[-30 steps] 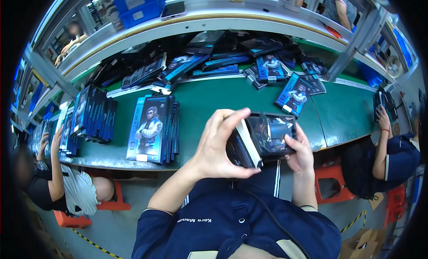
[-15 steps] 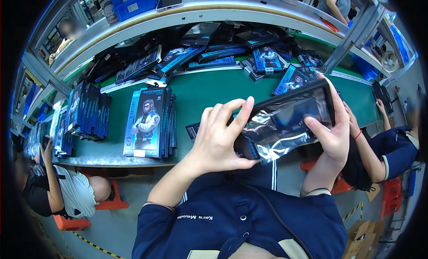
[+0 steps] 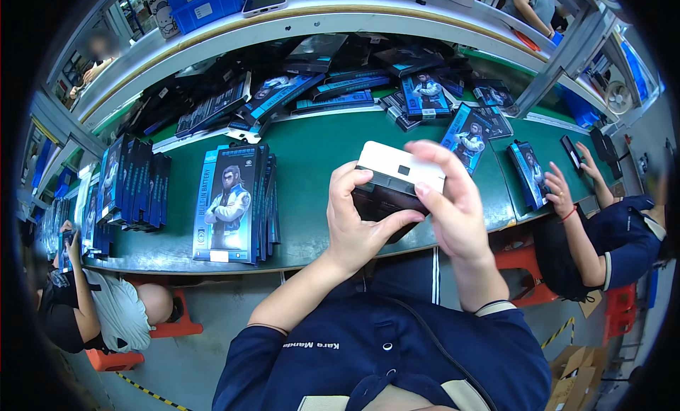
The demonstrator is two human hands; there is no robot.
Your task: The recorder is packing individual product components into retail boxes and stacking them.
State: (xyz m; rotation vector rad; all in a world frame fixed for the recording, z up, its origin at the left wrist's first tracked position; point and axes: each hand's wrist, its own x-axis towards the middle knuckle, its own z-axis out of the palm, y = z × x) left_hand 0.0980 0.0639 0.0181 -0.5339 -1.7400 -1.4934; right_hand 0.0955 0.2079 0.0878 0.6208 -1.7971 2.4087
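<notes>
Above the table's near edge, I hold a small dark box [image 3: 386,197] on end between both hands. A white flap [image 3: 382,160] with a small black square on it stands out at its top. My left hand [image 3: 347,230] is closed round the box's left side, thumb across the lower front. At the flap's right end, my right hand [image 3: 459,216] has its thumb pressed on the edge and its slightly blurred fingers curled over the top. The inside of the box is hidden. To the left, a row of upright blue-and-black battery boxes [image 3: 228,202] stands on the green table [image 3: 319,138].
More boxes [image 3: 131,177] stand farther left. Loose boxes [image 3: 340,85] pile up under the shelf [image 3: 368,18], which carries a blue bin [image 3: 205,7] and a phone [image 3: 265,0]. A co-worker's hands [image 3: 559,188] are at the right, beside another box [image 3: 528,172]; another person sits at left.
The box has turned from lying broad and tilted, its glossy face showing, to end-on with the white flap showing. Both hands moved closer together. The co-worker's hand at right moved off a box.
</notes>
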